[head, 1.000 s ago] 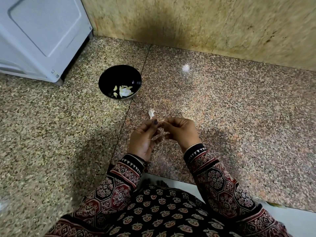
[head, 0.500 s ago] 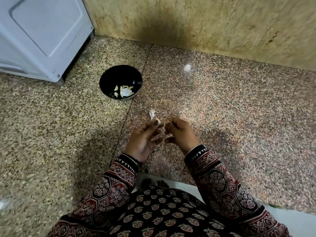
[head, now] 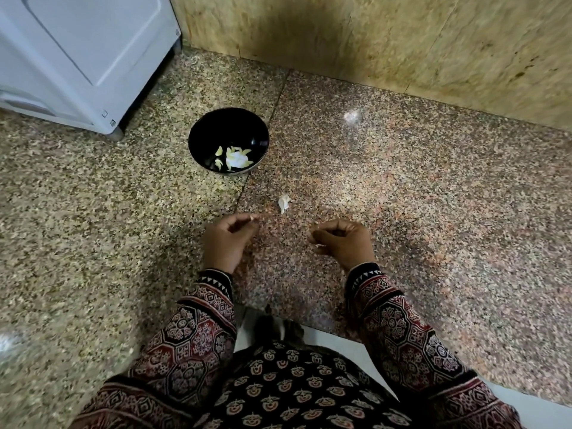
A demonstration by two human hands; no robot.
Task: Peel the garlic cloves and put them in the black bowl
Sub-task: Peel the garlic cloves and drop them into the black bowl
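Note:
The black bowl [head: 202, 131] stands on the granite floor and holds several pale peeled garlic cloves [head: 236, 157]. My left hand [head: 227, 243] is below the bowl and pinches a small garlic clove [head: 253, 217] at its fingertips. My right hand [head: 345, 243] is apart from it to the right, with its fingers curled round a pale scrap of garlic peel [head: 319, 245]. A white piece of garlic [head: 284, 203] lies on the floor between and just beyond the two hands; I cannot tell whether it is skin or a clove.
A white appliance [head: 80, 57] stands at the back left, close to the bowl. A tan stone wall [head: 371, 41] runs along the back. My patterned sleeves and lap [head: 278, 382] fill the near edge. Speckled floor [head: 448, 212] stretches to the right.
My hands were together working on one clove. They have pulled apart: the left went left with the clove, the right went right with the peel.

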